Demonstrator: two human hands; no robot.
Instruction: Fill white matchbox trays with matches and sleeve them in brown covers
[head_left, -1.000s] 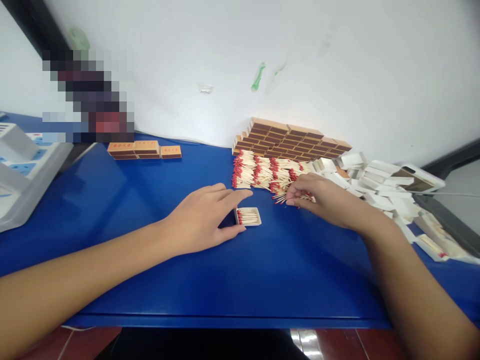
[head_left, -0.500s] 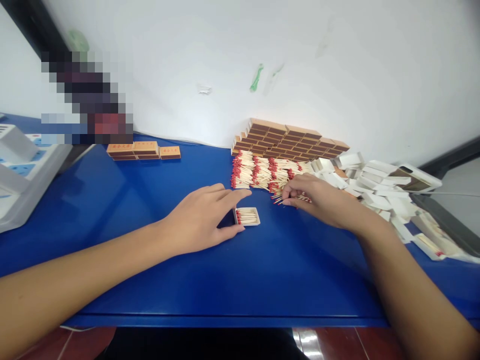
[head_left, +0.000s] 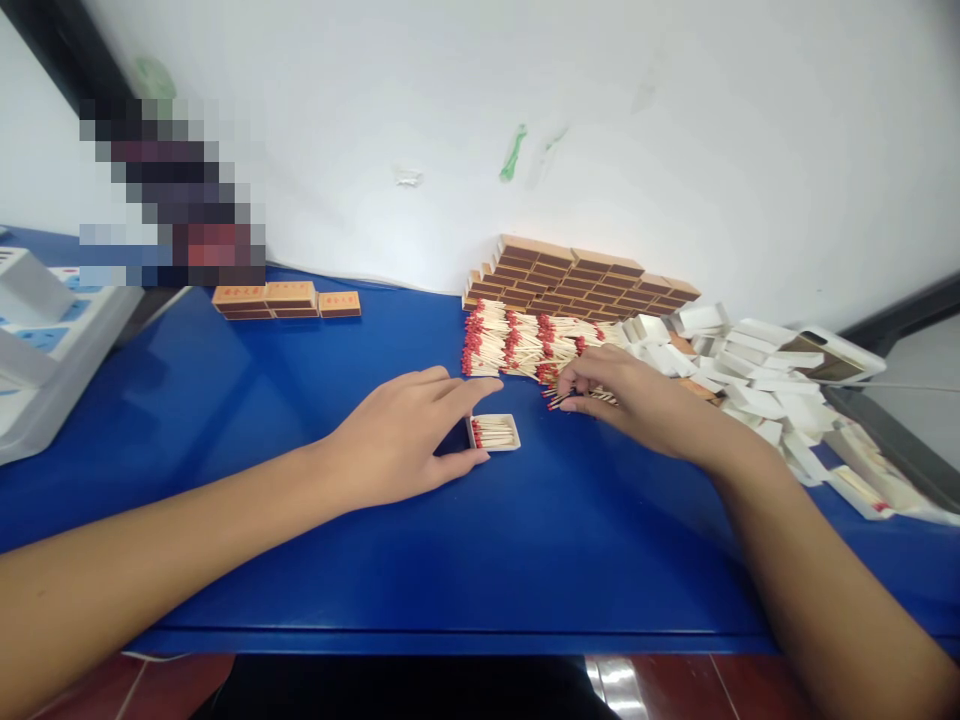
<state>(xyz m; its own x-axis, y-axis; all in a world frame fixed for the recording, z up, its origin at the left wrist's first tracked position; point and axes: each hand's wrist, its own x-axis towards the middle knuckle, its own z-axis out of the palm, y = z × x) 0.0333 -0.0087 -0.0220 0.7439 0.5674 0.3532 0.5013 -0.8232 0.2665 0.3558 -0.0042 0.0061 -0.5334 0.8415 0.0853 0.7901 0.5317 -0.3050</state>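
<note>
A white matchbox tray with red-tipped matches in it lies on the blue table. My left hand rests around its left end, thumb and forefinger spread to either side; the contact looks light at most. To the right, my right hand has its fingertips pinched on a few matches at the front edge of the match pile. How many it holds is hidden by the fingers. The pile's red heads point mostly left.
Behind the pile, brown matchboxes are stacked against the white wall. Three boxes stand at the back left. Empty white trays are heaped at the right, near a phone. A white-and-blue object sits at the far left.
My right hand has shifted slightly left at the pile's front edge, its fingers still pinched. My left hand and the tray have stayed in place.
</note>
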